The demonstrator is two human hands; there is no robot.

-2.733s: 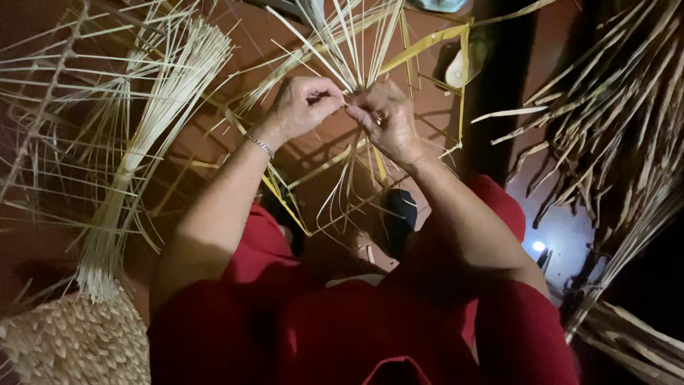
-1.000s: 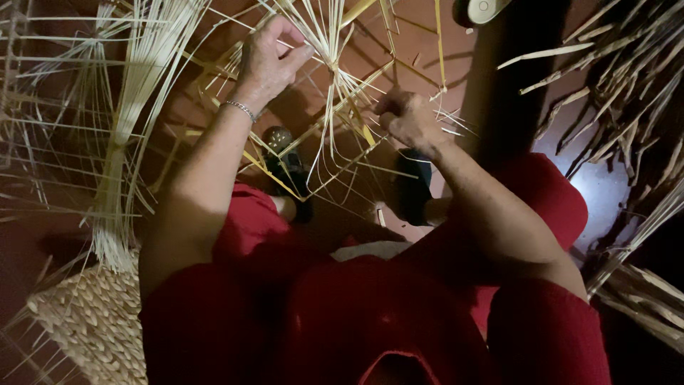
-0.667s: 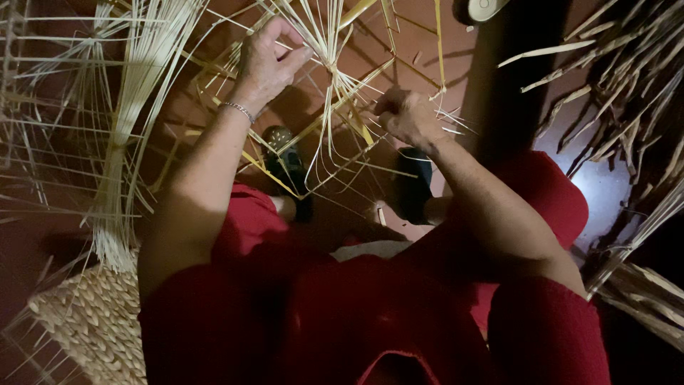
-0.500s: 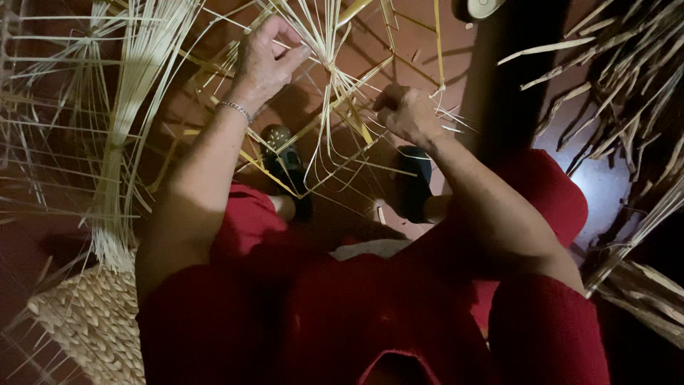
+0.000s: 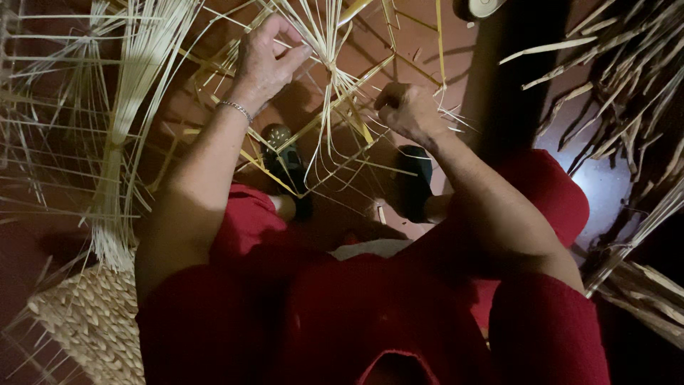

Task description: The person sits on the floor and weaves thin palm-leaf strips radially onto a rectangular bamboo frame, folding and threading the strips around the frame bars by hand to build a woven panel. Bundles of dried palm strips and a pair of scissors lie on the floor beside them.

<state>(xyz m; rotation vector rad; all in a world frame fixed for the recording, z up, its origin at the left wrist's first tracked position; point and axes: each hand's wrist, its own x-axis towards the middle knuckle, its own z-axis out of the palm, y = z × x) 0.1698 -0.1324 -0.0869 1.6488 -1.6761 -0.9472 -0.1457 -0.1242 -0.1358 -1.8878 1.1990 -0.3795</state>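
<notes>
- Our left hand (image 5: pixel 265 60) pinches pale straw strands (image 5: pixel 329 53) above the red floor (image 5: pixel 413 43).
- Our right hand (image 5: pixel 406 110) is closed in a tight grip on strands lower down.
- A woven basket (image 5: pixel 92 321) sits at lower left.

We see a reddish-brown floor (image 5: pixel 413 43), smooth and dimly lit, with a pale glare on it at the right. On it stand two dark shoes (image 5: pixel 285 167), toes pointing away from us, one below each forearm and set apart. Short yellow straw scraps (image 5: pixel 420 53) lie scattered on the floor near the top. A pale round object (image 5: pixel 484 7) rests at the top edge; we cannot tell what it is. At the lower left a woven basket (image 5: pixel 92 321) sits on the floor, and at the right a heap of dry leaf strips (image 5: pixel 627 78) lies piled.
</notes>
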